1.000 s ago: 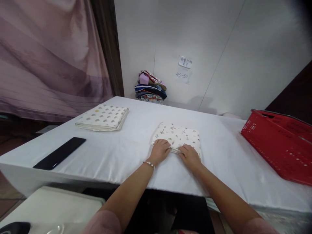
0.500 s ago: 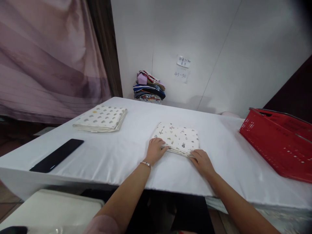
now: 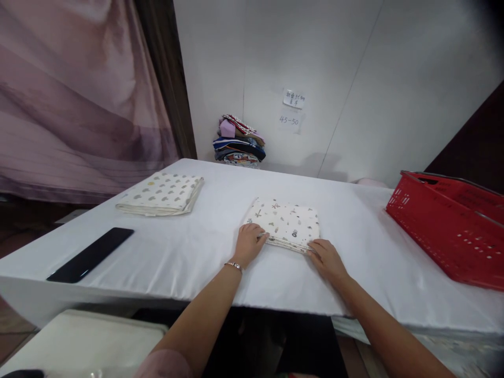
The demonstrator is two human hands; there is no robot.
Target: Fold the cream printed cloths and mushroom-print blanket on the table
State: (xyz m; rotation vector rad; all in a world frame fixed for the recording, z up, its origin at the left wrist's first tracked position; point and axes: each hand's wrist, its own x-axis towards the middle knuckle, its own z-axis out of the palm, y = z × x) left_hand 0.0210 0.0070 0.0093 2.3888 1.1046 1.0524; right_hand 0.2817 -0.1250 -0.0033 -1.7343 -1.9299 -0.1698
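A folded white cloth with small printed figures [image 3: 284,219] lies flat on the table with its layered edge towards me. At its near left corner, my left hand [image 3: 249,243] pinches the layers, thumb along the front edge. My right hand [image 3: 326,256] grips the near right corner, its fingertips on the top layer and the thumb below. Both hands are closed on the same cloth. Part of each corner is hidden under the fingers.
On the white-covered table [image 3: 189,252] lie another folded cloth with grey prints [image 3: 165,193] and a black flat slab [image 3: 92,254] at left. A red plastic basket [image 3: 449,231] stands at right. Folded fabrics [image 3: 239,144] are piled behind the table's far edge.
The view has shifted slightly. Both hands stay at the near corners of the folded cloth, whose front layers look slightly shifted.
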